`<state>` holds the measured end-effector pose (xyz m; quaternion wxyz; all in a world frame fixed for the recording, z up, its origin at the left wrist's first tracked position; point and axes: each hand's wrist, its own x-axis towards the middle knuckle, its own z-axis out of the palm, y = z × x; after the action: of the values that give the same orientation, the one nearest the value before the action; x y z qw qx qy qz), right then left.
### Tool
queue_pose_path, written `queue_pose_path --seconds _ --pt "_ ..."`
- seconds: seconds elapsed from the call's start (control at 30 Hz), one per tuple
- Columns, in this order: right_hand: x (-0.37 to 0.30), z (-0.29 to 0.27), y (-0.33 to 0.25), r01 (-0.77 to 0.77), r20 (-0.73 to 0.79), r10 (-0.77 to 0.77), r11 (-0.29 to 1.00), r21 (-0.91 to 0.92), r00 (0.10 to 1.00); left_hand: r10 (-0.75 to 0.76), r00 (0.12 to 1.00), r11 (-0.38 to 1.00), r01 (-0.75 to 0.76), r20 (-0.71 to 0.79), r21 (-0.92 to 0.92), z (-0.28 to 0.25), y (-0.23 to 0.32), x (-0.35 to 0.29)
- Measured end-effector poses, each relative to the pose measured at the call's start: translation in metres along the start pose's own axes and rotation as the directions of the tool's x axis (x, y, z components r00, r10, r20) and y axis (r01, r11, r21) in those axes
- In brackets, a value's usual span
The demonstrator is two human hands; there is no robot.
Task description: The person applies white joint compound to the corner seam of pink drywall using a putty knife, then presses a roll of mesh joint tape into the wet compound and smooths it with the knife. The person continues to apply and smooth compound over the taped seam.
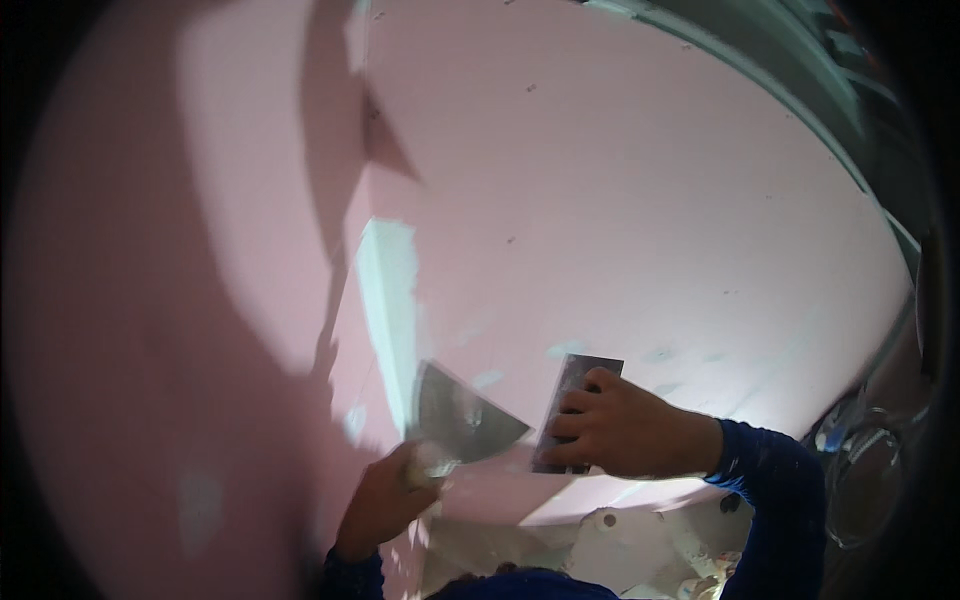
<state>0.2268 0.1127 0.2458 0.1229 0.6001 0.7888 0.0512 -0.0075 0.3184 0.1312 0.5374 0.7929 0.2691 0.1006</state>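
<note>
Broad knife (465,415) fans out just beyond our left grip (385,500), which is closed around its narrow end; our right grip (645,430) clasps a dark rectangular blade (606,365). Both look light, thin and springy, best held away from the working edge. We can read no writing.

Pale coil (881,437), far right; floor (480,545), below

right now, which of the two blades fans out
The grey blade in the left hand: it widens away from that hand, whereas the dark blade in the right hand is rectangular.
</note>
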Motion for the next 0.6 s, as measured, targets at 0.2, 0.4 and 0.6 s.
queue_pose_path --seconds 0.2,0.4,0.6 --pt "-0.046 -0.067 0.091 -0.501 -0.605 0.564 0.814 0.294 0.562 0.194 0.974 0.961 -0.212 -0.113 -0.178 -0.009 -0.005 0.011" --pt "-0.035 -0.121 0.135 -0.366 -0.715 0.619 0.779 0.509 0.324 0.260 0.964 0.943 -0.266 -0.058 -0.198 -0.008 -0.008 0.009" --pt "-0.022 -0.133 0.134 0.404 -0.695 0.663 0.576 0.711 0.277 0.264 0.962 0.935 -0.272 -0.066 -0.229 -0.007 -0.009 0.007"
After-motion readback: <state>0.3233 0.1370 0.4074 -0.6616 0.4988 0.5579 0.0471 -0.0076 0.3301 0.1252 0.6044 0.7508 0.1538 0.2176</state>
